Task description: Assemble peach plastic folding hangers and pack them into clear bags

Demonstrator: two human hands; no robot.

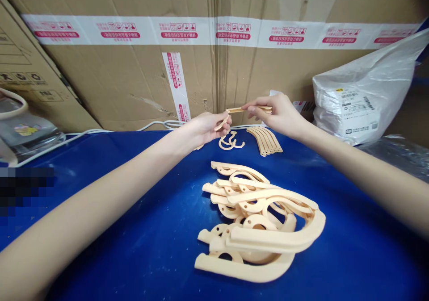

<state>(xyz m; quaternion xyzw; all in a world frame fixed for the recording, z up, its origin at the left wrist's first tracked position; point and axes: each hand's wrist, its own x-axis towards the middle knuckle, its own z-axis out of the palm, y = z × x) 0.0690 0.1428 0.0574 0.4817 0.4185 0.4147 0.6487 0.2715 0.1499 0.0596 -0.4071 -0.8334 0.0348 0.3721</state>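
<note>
Beyond the pile, my left hand is closed around a curved peach plastic hanger hook. My right hand pinches a peach hanger arm, whose left end meets the left hand's fingertips. Whether the hook and arm are joined cannot be made out. Below the hands lie several loose hanger hooks and a neat row of curved hanger arms. Nearer to me, a heap of folded peach hangers overlaps on the blue table. Part of another peach piece shows beneath my left wrist.
A large cardboard box with printed tape stands behind the blue table. A white plastic bag with a label sits at the right. At the left are a clear container and a white cable.
</note>
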